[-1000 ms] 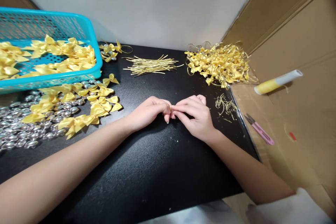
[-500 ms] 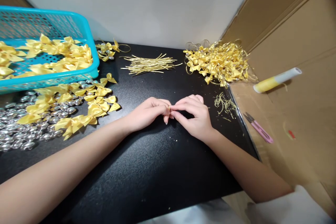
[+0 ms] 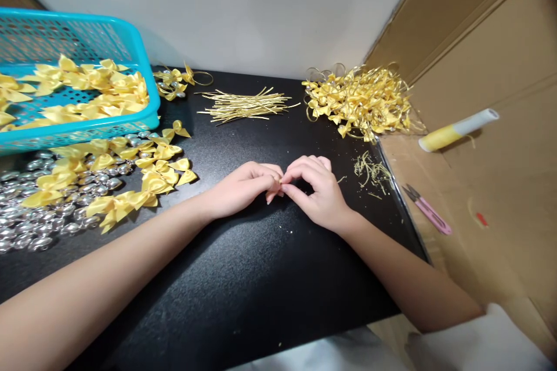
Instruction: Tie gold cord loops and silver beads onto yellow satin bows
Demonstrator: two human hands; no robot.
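Observation:
Over the middle of the black table (image 3: 235,295), my left hand (image 3: 248,186) and my right hand (image 3: 315,190) meet fingertip to fingertip. Both are closed in a pinch around something small, of which only a yellowish speck shows; the fingers hide the rest. Beyond the hands lies a bundle of gold twist ties (image 3: 248,105). Left of my left hand, yellow ribbon bows (image 3: 150,182) lie partly over a spread of shiny silver beads (image 3: 39,226).
A turquoise basket (image 3: 152,107) of yellow bows stands at the left. At the back right is a heap of bows with gold wire loops (image 3: 359,101). Wire clippings (image 3: 369,173), pink thread snips (image 3: 429,211) and a white-and-yellow tube (image 3: 459,130) lie at the right, the latter two on cardboard.
My right hand's fingers have bent a little more at the pinch, and the left fingers have shifted slightly. The whole view has moved a little; the table's things lie as before.

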